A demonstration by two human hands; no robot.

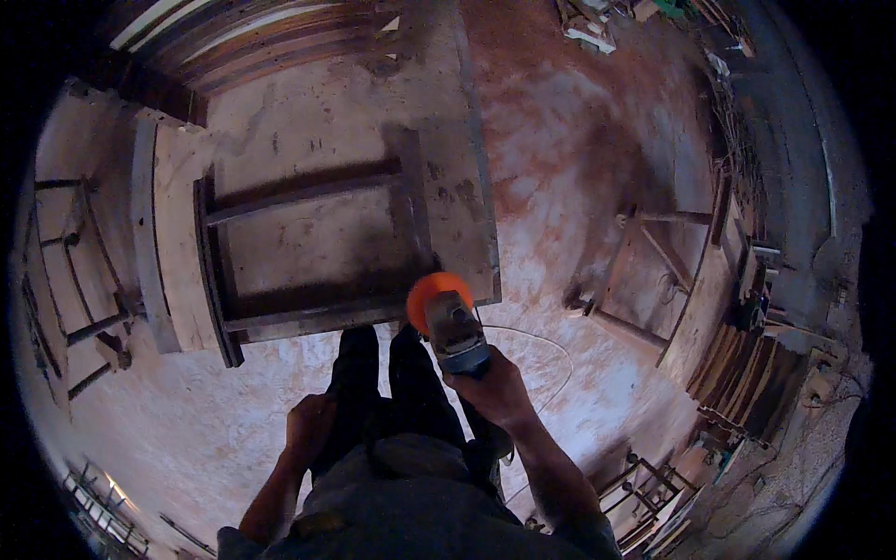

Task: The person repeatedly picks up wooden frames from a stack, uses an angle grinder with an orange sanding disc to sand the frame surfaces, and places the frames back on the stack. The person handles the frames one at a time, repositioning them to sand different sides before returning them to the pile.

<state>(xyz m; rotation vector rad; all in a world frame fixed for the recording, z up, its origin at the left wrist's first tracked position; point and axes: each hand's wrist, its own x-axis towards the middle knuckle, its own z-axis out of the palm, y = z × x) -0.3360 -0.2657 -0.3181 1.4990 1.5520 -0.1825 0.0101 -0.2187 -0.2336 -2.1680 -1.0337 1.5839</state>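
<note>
My right hand point(495, 387) is closed around the body of an angle grinder point(455, 334). The grinder's round orange disc point(437, 287) is over the near right corner of a dark wooden frame point(317, 311); whether they touch I cannot tell. Two long side pieces joined by two crossbars make up this frame, which lies flat on a wooden worktable point(308, 121). Down by my left thigh is my left hand point(309, 427), its fingers curled in and no object visible in them.
Long boards point(280, 42) are stacked at the table's far end. A pale cord point(565, 359) curves over the dusty floor on the right. Beyond it a wooden table point(700, 299) lies tipped on its side. More wooden frames point(79, 261) stand at the left, and planks point(747, 373) at the right.
</note>
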